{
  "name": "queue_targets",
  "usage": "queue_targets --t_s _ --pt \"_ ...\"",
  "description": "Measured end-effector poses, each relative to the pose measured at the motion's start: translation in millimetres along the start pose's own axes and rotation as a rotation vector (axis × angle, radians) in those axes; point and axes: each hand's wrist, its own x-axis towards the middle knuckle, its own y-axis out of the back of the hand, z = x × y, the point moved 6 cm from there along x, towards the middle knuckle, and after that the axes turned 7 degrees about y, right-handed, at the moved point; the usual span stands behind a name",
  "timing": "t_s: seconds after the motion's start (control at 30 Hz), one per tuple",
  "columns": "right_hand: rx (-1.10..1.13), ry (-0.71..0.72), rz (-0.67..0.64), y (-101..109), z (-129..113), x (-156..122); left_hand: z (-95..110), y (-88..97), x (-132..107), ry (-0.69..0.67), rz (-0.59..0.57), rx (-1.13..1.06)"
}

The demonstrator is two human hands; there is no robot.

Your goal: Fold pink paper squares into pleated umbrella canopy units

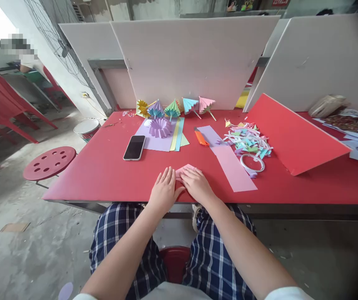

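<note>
A small folded piece of pink paper (pixel 185 169) lies on the red table (pixel 104 179) near its front edge. My left hand (pixel 164 187) rests flat at the paper's left side, fingers stretched out. From the right, my right hand (pixel 197 184) lies over part of the paper with its fingers extended, hiding its lower right portion. Beyond my hands is an orange utility knife (pixel 201 137). A pink paper strip (pixel 235 168) and a purple strip (pixel 209 135) lie to the right. Left of the middle sits a phone (pixel 134 148).
Folded paper umbrellas (pixel 173 109) line the back, behind a pleated purple paper ring (pixel 160 128) on coloured sheets (pixel 157 143). At right are paper scraps (pixel 249 139), a tape roll (pixel 252 163) and a leaning red board (pixel 301 133). A red stool (pixel 50 163) stands left; a person sits farther back.
</note>
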Motion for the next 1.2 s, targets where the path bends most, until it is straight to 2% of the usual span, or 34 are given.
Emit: queue_targets --t_s 0.07,0.13,0.3,0.43,0.53,0.63,0.87,1.2 --pt "-0.007 0.015 -0.038 -1 -2 -3 5 -18.0 4 -0.007 -0.004 0.016" --pt "-0.005 0.013 -0.105 -2 -2 -5 4 -25.9 1 -0.02 0.001 0.021" --pt "0.013 -0.121 -0.265 2 12 -15 -1 -24.6 -4 -0.039 -0.013 0.024" --pt "0.02 -0.171 -0.318 4 17 -23 5 -19.0 -5 -0.018 -0.016 0.032" --pt "0.004 -0.162 -0.311 5 15 -26 13 -17.2 -4 -0.013 -0.011 0.036" --pt "-0.003 -0.159 -0.269 8 14 -27 23 -21.3 -2 -0.086 -0.03 -0.007" --pt "0.051 -0.148 -0.002 17 26 -13 26 -27.6 -1 -0.142 -0.073 -0.028" --pt "0.146 -0.255 -0.12 10 46 -7 24 -24.0 -2 -0.211 -0.07 -0.055"
